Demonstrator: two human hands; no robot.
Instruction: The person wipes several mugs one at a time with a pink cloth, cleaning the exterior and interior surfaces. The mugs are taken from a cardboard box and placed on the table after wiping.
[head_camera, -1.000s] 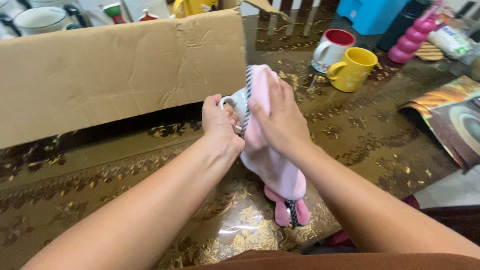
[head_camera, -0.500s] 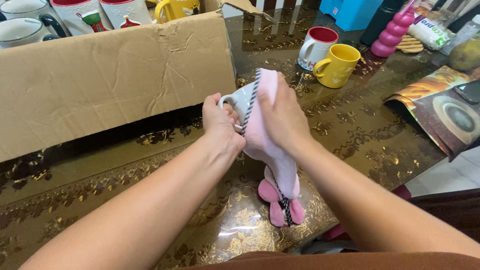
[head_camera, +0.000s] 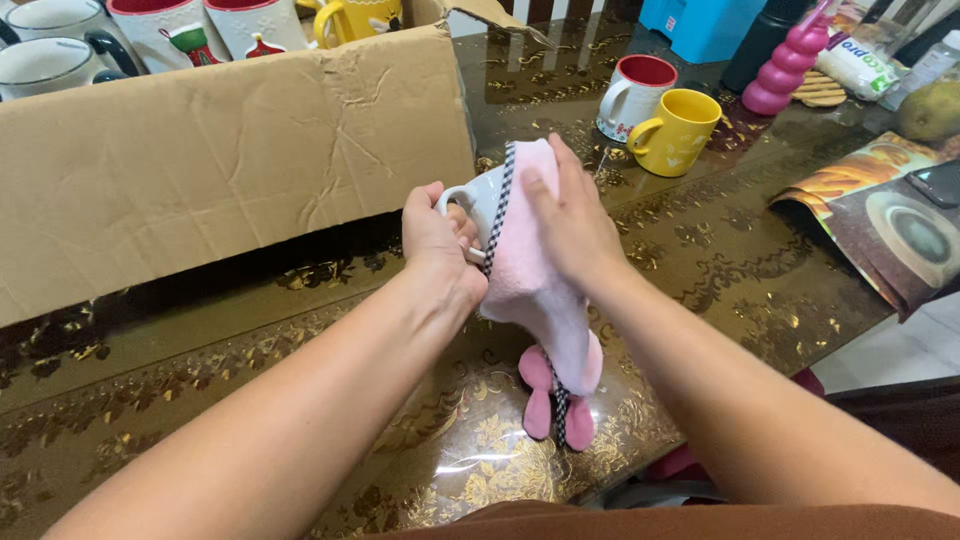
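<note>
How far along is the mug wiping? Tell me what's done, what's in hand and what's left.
Done, by the look of it: several mugs stand in the cardboard box. In hand: the left hand grips a white mug by its handle while the right hand presses a pink cloth against it. Possibly left: a red-lined mug and a yellow mug on the table.

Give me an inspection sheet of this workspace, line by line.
Surface: glossy brown table with gold floral pattern.
Job's things: white mug; pink cloth with checkered trim pressed against it.
Clutter: cardboard box holding mugs; red-lined mug; yellow mug; pink ridged bottle; blue container.
Hands: left hand grips the mug handle; right hand holds the cloth on it.
Cables: nothing seen.
Surroundings: pale floor.
</note>
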